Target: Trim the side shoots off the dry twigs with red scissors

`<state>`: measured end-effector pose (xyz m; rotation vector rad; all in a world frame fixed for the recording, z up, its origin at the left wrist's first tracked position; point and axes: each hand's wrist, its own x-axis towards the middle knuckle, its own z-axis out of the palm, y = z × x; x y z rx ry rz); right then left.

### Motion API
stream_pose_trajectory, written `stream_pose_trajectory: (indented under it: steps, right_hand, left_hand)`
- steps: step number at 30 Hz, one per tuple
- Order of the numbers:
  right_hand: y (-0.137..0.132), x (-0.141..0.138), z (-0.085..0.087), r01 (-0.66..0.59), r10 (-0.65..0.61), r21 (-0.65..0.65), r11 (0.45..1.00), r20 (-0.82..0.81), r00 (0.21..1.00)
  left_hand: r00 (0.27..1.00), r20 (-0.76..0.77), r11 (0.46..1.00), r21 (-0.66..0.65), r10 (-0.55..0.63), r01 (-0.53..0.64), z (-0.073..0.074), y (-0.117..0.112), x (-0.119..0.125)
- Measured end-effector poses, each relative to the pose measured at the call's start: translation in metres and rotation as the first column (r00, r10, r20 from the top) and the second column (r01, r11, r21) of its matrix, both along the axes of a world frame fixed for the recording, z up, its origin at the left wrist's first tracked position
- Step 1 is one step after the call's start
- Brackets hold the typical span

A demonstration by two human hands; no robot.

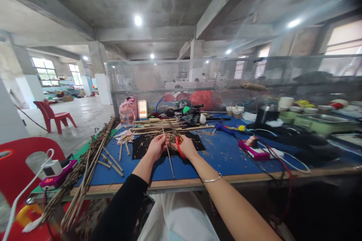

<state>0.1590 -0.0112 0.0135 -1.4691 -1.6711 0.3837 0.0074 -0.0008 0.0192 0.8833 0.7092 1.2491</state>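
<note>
My left hand (157, 147) is closed on a thin dry stick (170, 160), which points down toward the table's front edge. In my right hand (186, 147) is a pair of scissors (178, 147) with red handles, the blades pointing up and away from me. Both hands are close together above a black cloth (198, 141) strewn with small plant scraps. Whether the blades touch the stick cannot be made out. Behind the cloth lies a row of longer sticks (144, 122). Short cut pieces (114, 163) rest on the blue table top (220, 162) at the left.
A bundle of dry stalks (90, 158) hangs over the table's left front corner. Purple power strips (256, 152) sit at right and left, with trailing cables. A pink clear bottle (128, 111) and a perforated metal screen (147, 75) stand behind. Red chairs (55, 116) are at left.
</note>
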Motion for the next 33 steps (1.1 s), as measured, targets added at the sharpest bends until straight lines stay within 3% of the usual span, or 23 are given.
stream_pose_trajectory:
  steps: [5, 8, 15, 19, 25, 31, 33]
  right_hand:
    - [-0.005, 0.003, 0.004, 0.033, -0.028, -0.037, 0.999, 0.111, 0.993]
    - [-0.008, 0.003, 0.007, 0.068, -0.045, -0.103, 0.992, 0.216, 0.975]
    - [-0.009, -0.001, 0.012, 0.087, -0.034, -0.189, 0.978, 0.266, 0.963]
    - [-0.006, 0.0, 0.011, 0.083, -0.028, -0.203, 0.976, 0.262, 0.965]
    - [0.002, -0.001, 0.014, -0.054, 0.087, -0.218, 0.974, 0.143, 0.986]
    - [0.006, -0.009, 0.018, 0.056, -0.02, -0.148, 0.987, 0.239, 0.971]
    - [0.008, -0.012, 0.017, 0.041, -0.008, -0.134, 0.99, 0.235, 0.972]
  left_hand:
    - [0.991, -0.133, 0.998, -0.053, 0.021, -0.028, -0.002, 0.001, -0.001]
    - [0.981, -0.187, 0.999, -0.006, 0.042, -0.044, -0.006, 0.002, 0.0]
    - [0.954, -0.3, 0.996, 0.085, 0.024, 0.002, -0.009, 0.002, 0.002]
    - [0.959, -0.279, 0.992, 0.123, 0.056, -0.022, -0.009, 0.003, 0.002]
    - [0.956, -0.287, 0.994, 0.107, 0.056, -0.026, -0.009, 0.004, 0.002]
    - [0.979, -0.198, 0.996, 0.09, 0.047, -0.03, -0.007, 0.004, 0.001]
    - [0.984, -0.174, 0.996, 0.089, 0.038, -0.022, -0.008, 0.004, 0.001]
